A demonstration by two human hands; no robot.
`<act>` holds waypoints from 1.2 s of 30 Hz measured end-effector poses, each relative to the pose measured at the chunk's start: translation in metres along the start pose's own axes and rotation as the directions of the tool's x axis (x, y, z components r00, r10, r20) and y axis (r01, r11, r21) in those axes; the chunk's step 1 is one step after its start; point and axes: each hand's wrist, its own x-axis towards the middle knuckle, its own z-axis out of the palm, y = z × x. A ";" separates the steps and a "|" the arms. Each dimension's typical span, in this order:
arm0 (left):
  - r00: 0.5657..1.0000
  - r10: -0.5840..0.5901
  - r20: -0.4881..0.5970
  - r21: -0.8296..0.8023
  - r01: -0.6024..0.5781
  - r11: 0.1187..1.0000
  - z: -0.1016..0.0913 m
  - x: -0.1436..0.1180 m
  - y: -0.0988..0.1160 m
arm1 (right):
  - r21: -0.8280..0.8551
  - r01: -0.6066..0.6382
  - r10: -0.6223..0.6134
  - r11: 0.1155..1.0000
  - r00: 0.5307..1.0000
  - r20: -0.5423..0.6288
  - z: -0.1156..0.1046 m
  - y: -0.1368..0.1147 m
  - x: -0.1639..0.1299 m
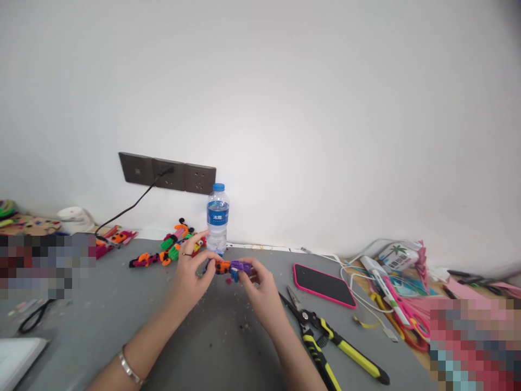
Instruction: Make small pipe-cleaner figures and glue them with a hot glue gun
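Between my two hands, just above the grey mat (195, 336), is a small fuzzy figure (223, 266) in orange, purple and blue that looks made of pipe cleaners. My left hand (194, 266) pinches its left end between thumb and forefinger, with the other fingers raised. At the purple end, my right hand (260, 285) is closed on it with thumb and fingers. More colourful fuzzy figures (175, 247) lie in a pile beyond my left hand. Close behind the hands stands a water bottle (218, 217) with a blue cap.
Pliers (315, 320) with yellow-black handles lie right of my right arm, below a pink-edged phone (324, 285). White cables (362, 296), scissors (419, 326) and a packet (401, 255) crowd the right side. A socket strip (169, 174) with a black cord is on the wall.
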 end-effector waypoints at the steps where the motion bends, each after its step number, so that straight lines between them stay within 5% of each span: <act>1: 1.000 -0.003 -0.003 0.001 0.003 1.000 0.000 0.000 0.000 | -0.003 0.006 -0.006 1.000 1.000 0.002 0.000 0.000 0.000; 36: 1.000 -0.013 0.010 -0.029 0.014 0.999 0.000 0.000 0.001 | 0.008 0.020 -0.020 1.000 1.000 -0.016 -0.003 0.000 0.000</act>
